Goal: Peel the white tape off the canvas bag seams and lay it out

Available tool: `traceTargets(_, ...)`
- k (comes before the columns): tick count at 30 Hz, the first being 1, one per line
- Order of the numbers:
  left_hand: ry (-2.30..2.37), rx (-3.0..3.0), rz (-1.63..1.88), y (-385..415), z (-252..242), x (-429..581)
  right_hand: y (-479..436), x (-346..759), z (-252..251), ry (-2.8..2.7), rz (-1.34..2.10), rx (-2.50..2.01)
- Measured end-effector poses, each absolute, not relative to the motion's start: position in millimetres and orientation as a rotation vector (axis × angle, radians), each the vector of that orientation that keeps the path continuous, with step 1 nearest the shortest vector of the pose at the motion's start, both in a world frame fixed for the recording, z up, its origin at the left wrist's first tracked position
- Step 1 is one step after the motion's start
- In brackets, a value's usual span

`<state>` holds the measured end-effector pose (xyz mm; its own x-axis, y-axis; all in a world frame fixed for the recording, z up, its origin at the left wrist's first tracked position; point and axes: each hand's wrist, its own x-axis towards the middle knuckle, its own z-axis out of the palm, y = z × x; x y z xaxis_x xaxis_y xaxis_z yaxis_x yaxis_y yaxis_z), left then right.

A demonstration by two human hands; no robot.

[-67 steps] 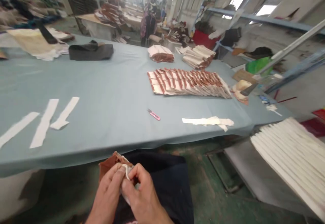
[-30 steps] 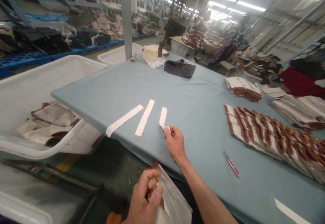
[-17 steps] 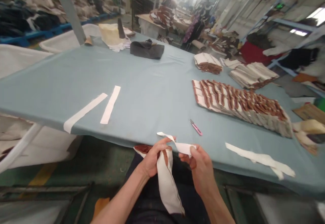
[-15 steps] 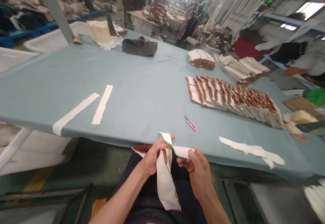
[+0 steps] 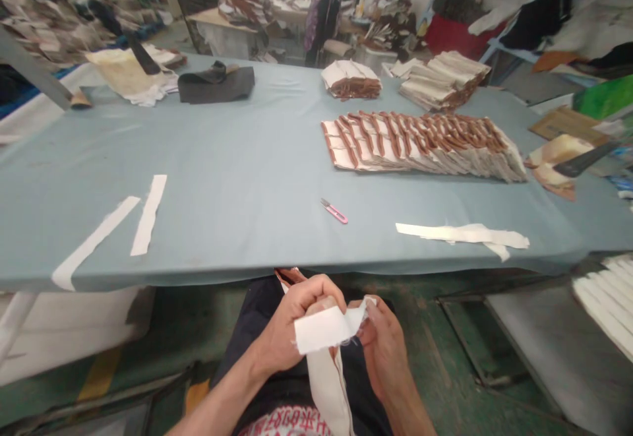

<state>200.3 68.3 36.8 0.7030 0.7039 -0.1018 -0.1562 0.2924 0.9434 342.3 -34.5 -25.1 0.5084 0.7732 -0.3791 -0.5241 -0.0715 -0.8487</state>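
My left hand [image 5: 291, 307] is closed over my lap, its fingers curled around a brown-and-white fabric piece [image 5: 325, 383]. That piece hangs down below the hand, and a brown corner shows above it by the table edge. A short white fabric strip [image 5: 321, 330] lies across the front of my left fingers, its frayed edge facing down. My right hand [image 5: 388, 343] pinches the strip's twisted far end between thumb and fingers. How far the left fingers also grip the strip is hidden. Pink-handled thread snips [image 5: 334, 212] lie on the table beyond my hands.
On the blue-green table [image 5: 237, 225], two white strips [image 5: 148, 215] lie left and more strips [image 5: 459, 233] right. A long row of brown-and-white fabric pieces [image 5: 420, 144] lies beyond. Dark folded cloth [image 5: 216, 85] sits at the back. Metal frames [image 5: 479, 357] stand below right.
Both hands have drawn back from the table edge toward my body. The white strip has swung to the front of my left fingers. The view has turned, so the table things appear further left.
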Motion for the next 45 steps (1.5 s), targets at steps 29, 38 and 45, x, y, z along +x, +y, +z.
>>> traceTargets(29,0.735,0.335,0.548,45.4,49.3,231.1,-72.0,364.6,-2.4,-0.825,0.68,-1.837)
traceTargets(38,0.719,0.099,0.426,55.9,49.9,227.6,-47.2,378.1,48.4,-1.796,-0.179,-1.42)
traceTargets(45,0.613,0.079,0.365,54.8,50.2,220.7,-20.2,377.4,69.3,-2.2,-0.053,-1.174)
